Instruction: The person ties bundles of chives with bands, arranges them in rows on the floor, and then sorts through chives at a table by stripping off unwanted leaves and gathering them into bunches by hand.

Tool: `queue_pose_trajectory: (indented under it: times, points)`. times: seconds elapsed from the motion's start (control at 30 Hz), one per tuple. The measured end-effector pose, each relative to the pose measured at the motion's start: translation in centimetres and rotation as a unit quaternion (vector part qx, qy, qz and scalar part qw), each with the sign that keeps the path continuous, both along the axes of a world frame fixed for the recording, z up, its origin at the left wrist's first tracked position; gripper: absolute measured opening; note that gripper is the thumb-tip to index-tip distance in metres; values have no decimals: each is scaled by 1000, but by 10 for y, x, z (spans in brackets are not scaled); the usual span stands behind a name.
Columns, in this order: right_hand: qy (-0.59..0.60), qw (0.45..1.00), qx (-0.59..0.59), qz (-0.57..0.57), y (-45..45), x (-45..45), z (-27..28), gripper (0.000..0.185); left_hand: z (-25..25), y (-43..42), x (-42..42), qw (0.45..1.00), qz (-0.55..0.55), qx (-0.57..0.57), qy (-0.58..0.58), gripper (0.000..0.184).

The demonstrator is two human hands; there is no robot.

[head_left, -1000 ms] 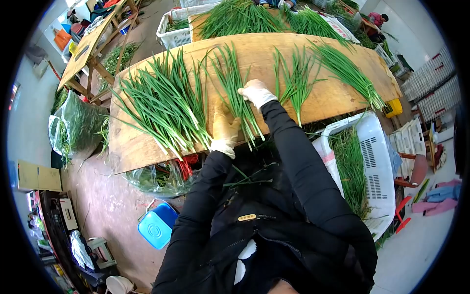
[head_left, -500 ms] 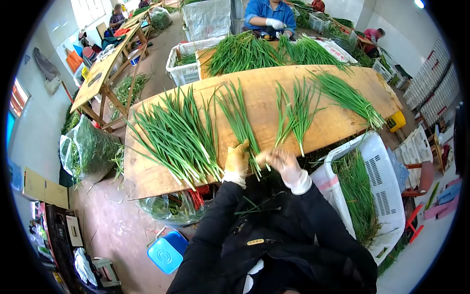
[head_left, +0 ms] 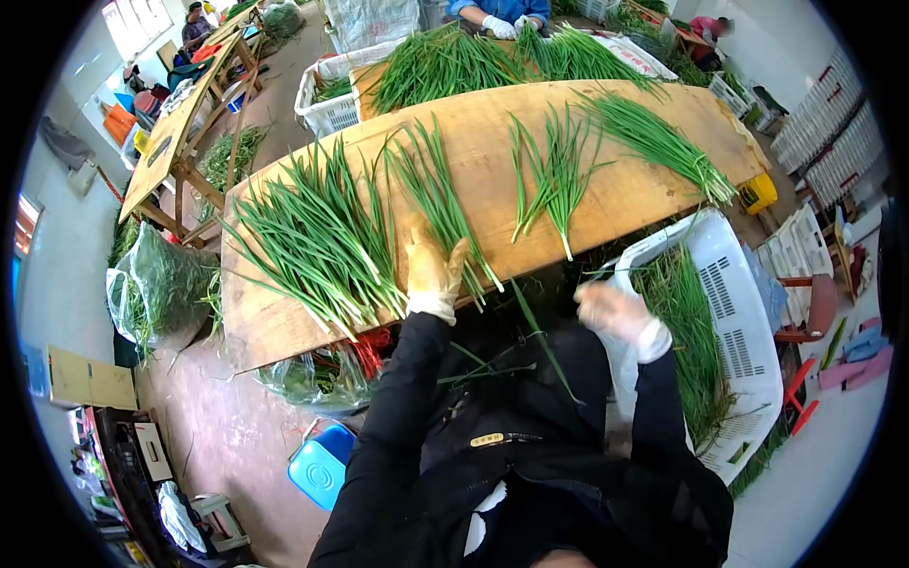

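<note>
My left hand (head_left: 434,275), in a yellowish glove, is at the table's near edge with thumb and fingers apart. It lies between the large pile of garlic chives (head_left: 312,241) and a small bunch of chives (head_left: 437,204), whose pale stems are by my thumb. My right hand (head_left: 614,310), in a pale glove, is off the table beside the white crate (head_left: 724,303); motion blurs its fingers. A loose green leaf (head_left: 538,327) hangs over my lap between the hands. Farther right on the wooden table (head_left: 653,218) are a small chive group (head_left: 559,185) and a larger bunch (head_left: 663,147).
Across the table, a co-worker's gloved hands (head_left: 511,26) are at another chive heap (head_left: 445,71). Cut greens (head_left: 677,322) fill the right-hand crate. A stuffed plastic bag (head_left: 166,289) and a blue lidded bucket (head_left: 322,469) stand on the floor at left.
My right hand has moved right and away from the small bunch, toward the crate. A loose leaf now shows above my lap. My left hand's fingers have spread, and the view has shifted.
</note>
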State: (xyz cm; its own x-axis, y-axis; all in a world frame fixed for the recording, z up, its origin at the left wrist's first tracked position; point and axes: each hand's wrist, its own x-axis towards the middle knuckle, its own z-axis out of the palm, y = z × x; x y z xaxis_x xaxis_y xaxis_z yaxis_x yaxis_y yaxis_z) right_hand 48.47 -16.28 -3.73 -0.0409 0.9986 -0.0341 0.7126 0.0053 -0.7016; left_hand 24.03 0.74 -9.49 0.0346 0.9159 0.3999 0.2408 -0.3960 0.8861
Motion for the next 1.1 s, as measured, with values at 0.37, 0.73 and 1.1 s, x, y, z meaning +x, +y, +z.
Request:
queue_pose_trajectory:
  times: [0.37,0.73,1.1]
  points:
    - [-176,932,3,-316,165,-3,-22,89,-27,48,-5,964,118,-89,-221,27]
    - [-187,947,13,-261,201,-75,-27,70,25,10,-14,932,227,127,254,57]
    - [-178,972,113,-100,173,-98,-51,41,-16,46,-15,981,62,-152,101,55]
